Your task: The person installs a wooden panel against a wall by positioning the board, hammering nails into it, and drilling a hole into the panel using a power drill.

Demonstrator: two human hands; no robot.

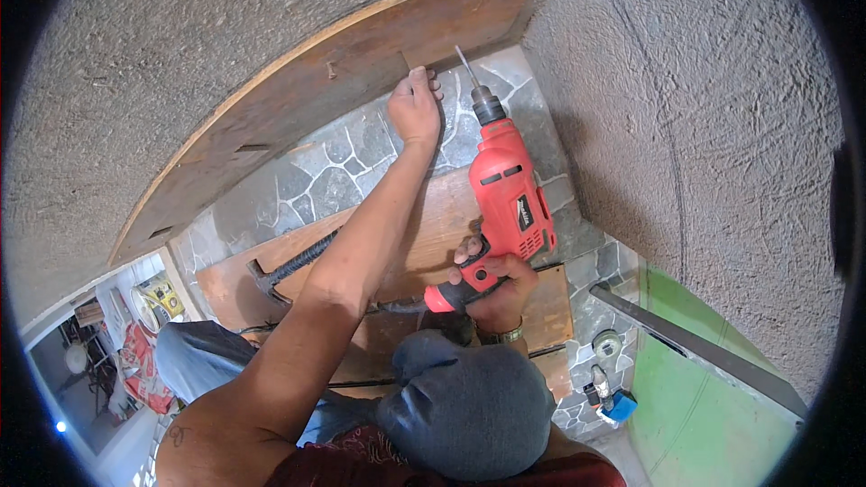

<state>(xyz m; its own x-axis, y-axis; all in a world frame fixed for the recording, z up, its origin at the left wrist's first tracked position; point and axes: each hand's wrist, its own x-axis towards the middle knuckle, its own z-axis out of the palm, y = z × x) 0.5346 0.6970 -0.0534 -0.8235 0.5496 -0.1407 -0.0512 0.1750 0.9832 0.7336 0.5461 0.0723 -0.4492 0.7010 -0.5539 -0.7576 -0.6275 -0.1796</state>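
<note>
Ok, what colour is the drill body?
Red, with a black chuck and trigger, on the drill; clearest in the head view.

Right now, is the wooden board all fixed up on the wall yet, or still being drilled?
Still being drilled. The curved wooden board already sits against the rough wall, with a few marks along it. The left hand presses its lower edge while the right hand aims the red drill, its bit just short of the wood. Whether it is fastened can't be told.

Right hand point(492, 284) gripping red drill point(507, 194), left hand point(415, 108) on wooden board point(361, 63)
</note>
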